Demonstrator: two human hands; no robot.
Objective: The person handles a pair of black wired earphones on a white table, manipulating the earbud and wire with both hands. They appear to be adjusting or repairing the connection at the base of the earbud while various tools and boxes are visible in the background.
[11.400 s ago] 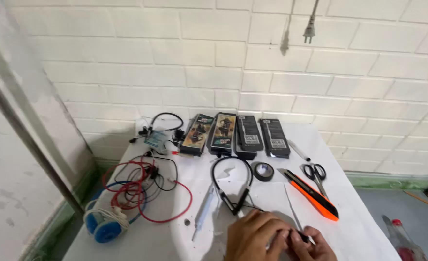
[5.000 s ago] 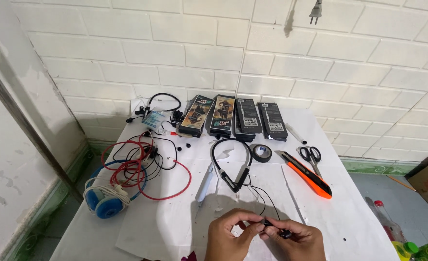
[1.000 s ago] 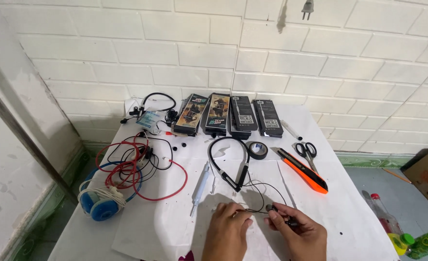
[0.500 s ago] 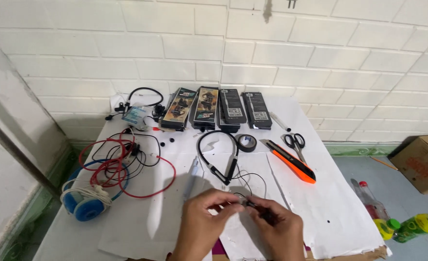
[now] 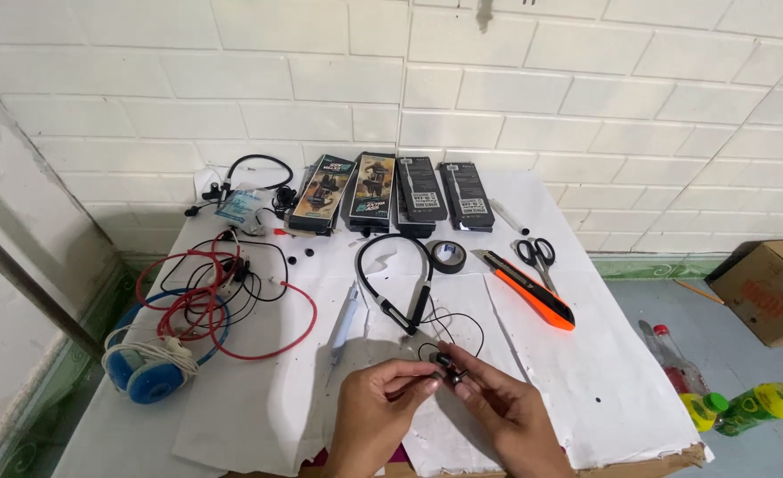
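Note:
A black neckband headset lies on the white paper-covered table, its thin black cables running down to my hands. My left hand and my right hand meet at the near edge, fingertips pinched together on a small black earbud at the end of those cables. The earbud is held just above the paper.
Several boxed products line the back by the brick wall. Black tape roll, orange utility knife and scissors lie right of the headset. Red and black wires and blue headphones lie left. A cardboard box and bottles stand on the floor.
The view has shifted left and up slightly; my hands stay together on the earbud, having lifted it a little from the paper.

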